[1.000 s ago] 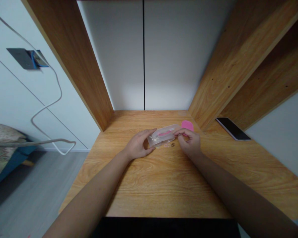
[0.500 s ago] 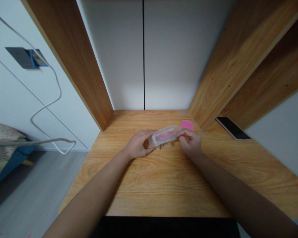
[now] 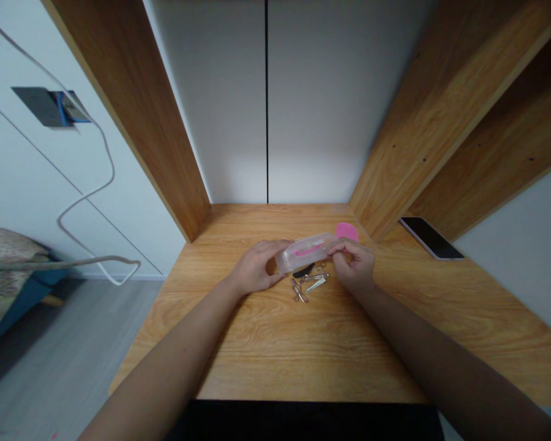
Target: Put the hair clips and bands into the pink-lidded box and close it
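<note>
A translucent plastic box with something pink showing through it is tilted just above the table. My left hand grips its left end, thumb below and fingers above. At the right end, my right hand pinches the box with curled fingers. Below the box lies a small heap of hair clips: metal ones, a pale one and a dark one. Thin dark rings lie beside them. Behind my right hand rests a flat pink piece, partly hidden by it.
The wooden tabletop lies under both arms. A phone is at the right, beside a wooden upright. White panels stand at the back. A white cable hangs at the left by a wall socket.
Several clips and small items have spilled from the box onto the table, spreading toward me. The box is tipped slightly differently; both hands stay nearly in place.
</note>
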Motion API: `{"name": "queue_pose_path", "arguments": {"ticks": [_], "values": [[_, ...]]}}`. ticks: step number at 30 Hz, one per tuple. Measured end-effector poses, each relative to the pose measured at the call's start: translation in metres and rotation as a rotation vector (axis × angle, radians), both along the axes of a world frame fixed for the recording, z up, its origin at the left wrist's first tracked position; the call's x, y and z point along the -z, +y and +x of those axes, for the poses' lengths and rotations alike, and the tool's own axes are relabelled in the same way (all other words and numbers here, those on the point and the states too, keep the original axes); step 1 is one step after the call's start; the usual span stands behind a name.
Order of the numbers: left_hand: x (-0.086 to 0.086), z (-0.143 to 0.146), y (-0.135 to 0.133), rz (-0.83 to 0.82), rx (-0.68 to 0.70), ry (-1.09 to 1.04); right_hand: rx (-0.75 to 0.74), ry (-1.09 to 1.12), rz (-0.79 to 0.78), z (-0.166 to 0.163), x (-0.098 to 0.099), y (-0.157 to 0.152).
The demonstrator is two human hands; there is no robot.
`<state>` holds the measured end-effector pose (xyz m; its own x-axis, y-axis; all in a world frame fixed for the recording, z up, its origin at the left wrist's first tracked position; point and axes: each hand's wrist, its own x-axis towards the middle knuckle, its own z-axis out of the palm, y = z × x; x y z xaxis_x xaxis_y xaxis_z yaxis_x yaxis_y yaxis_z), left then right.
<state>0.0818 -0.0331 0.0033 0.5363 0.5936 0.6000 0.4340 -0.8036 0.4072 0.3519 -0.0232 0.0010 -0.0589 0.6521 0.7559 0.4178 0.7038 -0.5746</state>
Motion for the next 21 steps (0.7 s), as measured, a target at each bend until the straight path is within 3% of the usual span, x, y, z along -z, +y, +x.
{"name": "queue_pose_path", "arguments": {"ticks": [7,21], "values": [[0.001,0.0,0.0,0.017,-0.035,-0.041,-0.061,-0.007,0.074,-0.004,-0.008,-0.001],[0.001,-0.001,-0.001,-0.058,-0.078,-0.025,-0.141,0.005,-0.172,-0.007,0.011,0.015]]}}
